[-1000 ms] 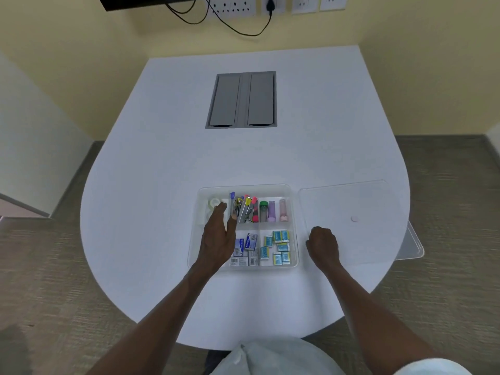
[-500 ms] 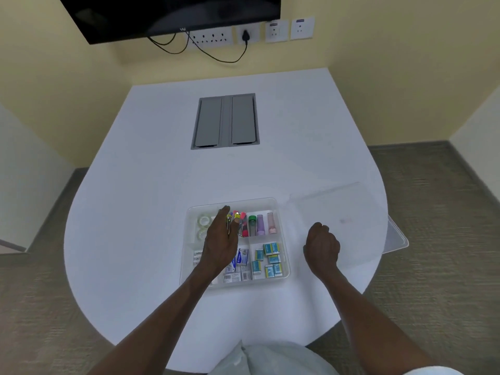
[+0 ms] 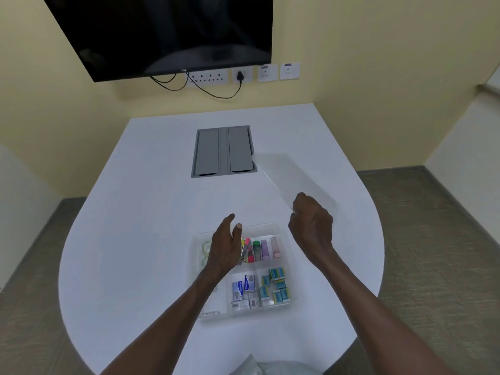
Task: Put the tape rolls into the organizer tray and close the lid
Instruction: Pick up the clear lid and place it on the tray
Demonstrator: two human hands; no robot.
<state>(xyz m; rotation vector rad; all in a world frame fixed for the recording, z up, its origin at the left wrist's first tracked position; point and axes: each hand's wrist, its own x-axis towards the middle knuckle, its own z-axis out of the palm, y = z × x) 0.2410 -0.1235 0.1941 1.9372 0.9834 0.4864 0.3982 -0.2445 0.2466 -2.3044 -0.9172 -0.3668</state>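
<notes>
The clear organizer tray sits on the white table near me. Two tape rolls lie in its left compartment, partly hidden by my left hand. Markers, glue sticks and small boxes fill the other compartments. My right hand grips the clear lid by its near edge and holds it lifted and tilted above the table, right of and beyond the tray. My left hand hovers open over the tray's upper left part, fingers spread.
A grey cable hatch is set into the table beyond the tray. A dark screen and wall sockets with cables hang on the yellow wall. The table's rounded edge curves close on the right.
My right hand took hold of the lid and raised it off the table, tilting it up. My left hand lifted slightly from the tray. The view tilted up toward the wall.
</notes>
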